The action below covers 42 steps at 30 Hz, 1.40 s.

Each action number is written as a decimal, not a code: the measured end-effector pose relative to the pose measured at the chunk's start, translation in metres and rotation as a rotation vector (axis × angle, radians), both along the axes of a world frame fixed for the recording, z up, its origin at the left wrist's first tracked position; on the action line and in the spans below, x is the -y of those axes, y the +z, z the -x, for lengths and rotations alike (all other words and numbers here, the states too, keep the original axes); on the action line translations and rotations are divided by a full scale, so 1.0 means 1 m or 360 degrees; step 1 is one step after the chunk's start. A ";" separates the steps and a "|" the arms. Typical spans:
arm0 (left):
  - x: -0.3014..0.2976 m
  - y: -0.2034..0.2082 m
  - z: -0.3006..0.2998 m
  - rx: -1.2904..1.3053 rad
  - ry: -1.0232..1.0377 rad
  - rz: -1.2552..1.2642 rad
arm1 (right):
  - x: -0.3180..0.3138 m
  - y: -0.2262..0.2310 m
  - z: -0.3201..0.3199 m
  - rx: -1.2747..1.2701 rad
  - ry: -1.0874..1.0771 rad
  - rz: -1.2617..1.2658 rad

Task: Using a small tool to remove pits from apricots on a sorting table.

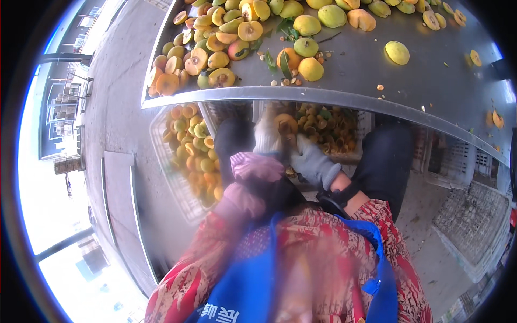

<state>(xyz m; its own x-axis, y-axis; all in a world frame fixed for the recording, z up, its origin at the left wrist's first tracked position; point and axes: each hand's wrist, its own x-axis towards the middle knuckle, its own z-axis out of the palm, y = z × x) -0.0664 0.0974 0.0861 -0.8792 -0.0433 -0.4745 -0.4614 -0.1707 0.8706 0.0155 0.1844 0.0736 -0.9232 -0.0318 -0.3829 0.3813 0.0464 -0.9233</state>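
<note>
My left hand (267,134), in a white glove with a pink striped cuff, is closed beside an orange stone fruit (285,124) and appears to grip it. My right hand (316,162), in a grey glove, is curled close to the same fruit; what its fingers hold is hidden. Both hands are just below the metal table's front edge, between my knees. Behind them, under the table, a crate holds many cut fruit pieces (328,126). To the left, a white plastic crate (168,161) is filled with yellow and orange fruit halves.
On the metal table (355,70) lie piled fruit halves (196,62), whole yellow-green fruits (307,25), leaves (285,63) and loose pits. The raised metal edge (323,97) runs above my hands. At the right, a plastic crate (474,226) stands on the floor.
</note>
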 end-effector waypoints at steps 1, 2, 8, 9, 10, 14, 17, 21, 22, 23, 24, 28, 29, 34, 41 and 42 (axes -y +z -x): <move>0.003 0.000 -0.002 -0.0079 -0.0077 -0.0139 | -0.002 -0.001 -0.003 -0.0047 0.0088 -0.0031; 0.007 0.000 -0.004 -0.0156 -0.0157 -0.0273 | -0.005 0.011 -0.003 -0.0052 0.0093 -0.0028; 0.000 0.006 -0.011 -0.0106 0.0114 -0.0060 | -0.012 0.021 -0.010 0.0172 0.0114 0.0279; 0.001 0.009 -0.012 -0.0076 0.0127 -0.0062 | -0.014 0.022 -0.010 0.0357 0.0130 0.0408; 0.004 0.009 -0.012 -0.0082 0.0125 -0.0066 | -0.016 0.025 -0.010 0.0539 0.0149 0.0541; 0.009 0.009 -0.021 -0.0154 0.0031 -0.0062 | -0.019 0.039 -0.009 0.0396 0.0306 0.0257; 0.007 0.018 -0.026 -0.0273 -0.0046 0.0130 | -0.022 0.041 -0.014 0.0462 0.0313 0.0311; 0.015 0.012 -0.021 -0.0089 -0.0167 -0.0020 | -0.023 0.044 -0.014 0.0548 0.0348 0.0625; 0.013 0.012 -0.020 -0.0112 -0.0151 0.0013 | -0.024 0.045 -0.013 0.0563 0.0339 0.0650; 0.013 0.013 -0.020 -0.0110 -0.0152 0.0015 | -0.025 0.044 -0.013 0.0564 0.0338 0.0652; 0.013 0.015 -0.021 -0.0082 -0.0206 0.0125 | -0.027 0.043 -0.012 0.0573 0.0352 0.0632; 0.016 0.023 -0.017 0.0335 -0.0315 -0.0180 | -0.023 0.036 -0.015 0.0523 0.0291 0.0558; 0.019 0.025 -0.015 0.0338 -0.0315 -0.0175 | -0.027 0.038 -0.014 0.0525 0.0290 0.0564; 0.019 0.041 -0.023 0.0230 -0.0505 0.0044 | -0.037 0.043 -0.014 0.0679 0.0425 0.0916; 0.025 0.043 -0.020 0.0006 -0.0703 -0.0060 | -0.038 0.025 -0.027 0.0402 0.0577 0.1125; 0.026 0.043 -0.022 0.0070 -0.0719 0.0088 | -0.040 0.028 -0.029 0.0566 0.0586 0.1405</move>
<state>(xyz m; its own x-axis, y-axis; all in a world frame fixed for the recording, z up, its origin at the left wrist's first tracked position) -0.0442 0.0718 0.1291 -0.7947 0.3135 -0.5197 -0.5159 0.1024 0.8505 0.0443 0.2240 0.1021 -0.6367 -0.6945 -0.3352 0.7395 -0.4267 -0.5206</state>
